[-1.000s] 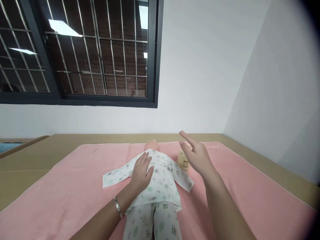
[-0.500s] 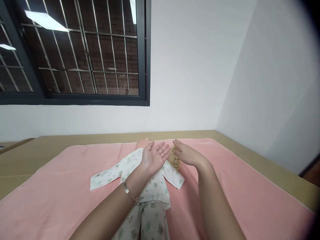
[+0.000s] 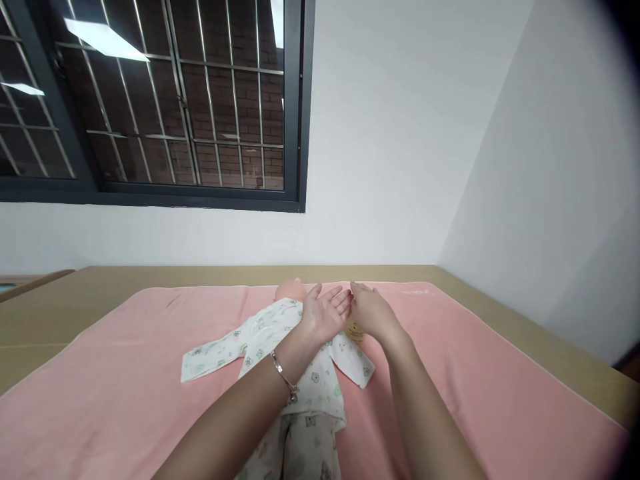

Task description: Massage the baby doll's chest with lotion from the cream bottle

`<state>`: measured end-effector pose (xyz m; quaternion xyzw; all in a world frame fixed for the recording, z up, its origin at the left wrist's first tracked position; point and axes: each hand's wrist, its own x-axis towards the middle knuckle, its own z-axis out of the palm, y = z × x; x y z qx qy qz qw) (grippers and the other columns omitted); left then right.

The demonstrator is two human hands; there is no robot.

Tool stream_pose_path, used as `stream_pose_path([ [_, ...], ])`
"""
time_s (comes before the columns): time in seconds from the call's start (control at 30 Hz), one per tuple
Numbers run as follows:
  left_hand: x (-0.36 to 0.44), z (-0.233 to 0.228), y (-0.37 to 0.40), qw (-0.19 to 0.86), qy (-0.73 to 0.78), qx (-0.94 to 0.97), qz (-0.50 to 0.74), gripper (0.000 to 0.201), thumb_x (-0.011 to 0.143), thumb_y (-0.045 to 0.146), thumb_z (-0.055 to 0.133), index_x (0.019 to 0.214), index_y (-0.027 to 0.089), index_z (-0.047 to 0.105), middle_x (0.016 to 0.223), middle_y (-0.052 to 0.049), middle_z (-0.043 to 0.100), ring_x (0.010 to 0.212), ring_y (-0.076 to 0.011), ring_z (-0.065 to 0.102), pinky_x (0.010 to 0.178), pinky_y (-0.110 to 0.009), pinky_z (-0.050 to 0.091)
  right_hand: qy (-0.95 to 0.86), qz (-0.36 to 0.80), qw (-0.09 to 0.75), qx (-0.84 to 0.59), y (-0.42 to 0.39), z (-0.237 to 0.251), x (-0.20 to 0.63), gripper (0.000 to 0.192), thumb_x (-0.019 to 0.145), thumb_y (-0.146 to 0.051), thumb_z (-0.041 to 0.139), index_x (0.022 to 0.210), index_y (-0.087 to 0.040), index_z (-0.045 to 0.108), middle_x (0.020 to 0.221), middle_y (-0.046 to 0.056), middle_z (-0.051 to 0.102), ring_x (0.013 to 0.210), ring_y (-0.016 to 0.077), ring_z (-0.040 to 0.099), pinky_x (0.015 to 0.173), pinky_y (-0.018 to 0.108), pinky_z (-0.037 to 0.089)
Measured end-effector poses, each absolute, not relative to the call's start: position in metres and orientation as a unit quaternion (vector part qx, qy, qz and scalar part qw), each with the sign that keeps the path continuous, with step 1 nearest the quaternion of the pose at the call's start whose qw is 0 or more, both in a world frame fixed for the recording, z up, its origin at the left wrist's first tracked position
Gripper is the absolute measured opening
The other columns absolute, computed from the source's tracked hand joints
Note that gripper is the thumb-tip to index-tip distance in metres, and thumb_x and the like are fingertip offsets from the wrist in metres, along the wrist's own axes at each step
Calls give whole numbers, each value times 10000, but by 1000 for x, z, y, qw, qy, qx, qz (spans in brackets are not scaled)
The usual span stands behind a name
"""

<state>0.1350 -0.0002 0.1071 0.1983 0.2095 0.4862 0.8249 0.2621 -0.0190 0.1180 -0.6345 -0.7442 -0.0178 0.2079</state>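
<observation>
Tan table [image 3: 150, 293], pink towel [image 3: 125, 387] spread on it; clothed doll [image 3: 295, 347] lying on towel

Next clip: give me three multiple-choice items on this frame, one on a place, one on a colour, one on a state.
1. Where is the small yellow bottle?
A. under the right hand
B. on the windowsill
C. at the doll's feet

2. What colour is the blanket under the doll?
A. blue
B. pink
C. green

3. How is the left hand held?
A. clenched in a fist
B. flat on the blanket
C. open, palm up

Answers: 1 A, the bottle peeks out below that hand; 2 B, pink cloth spreads around the doll; 3 C, palm and spread fingers face upward.
</observation>
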Motion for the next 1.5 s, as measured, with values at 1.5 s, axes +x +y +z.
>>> stream_pose_path([
  [1.5, -13, 178, -108, 819, 198, 255, 474, 527, 947, 371, 382, 1387, 85, 420, 1462, -155, 450, 1364, -234, 409, 1132, -365, 301, -640, 8, 219, -736, -11, 117, 248, 369, 900, -278, 314, 1029, -133, 629, 1151, 156, 633, 1133, 282, 554, 1084, 496, 230],
])
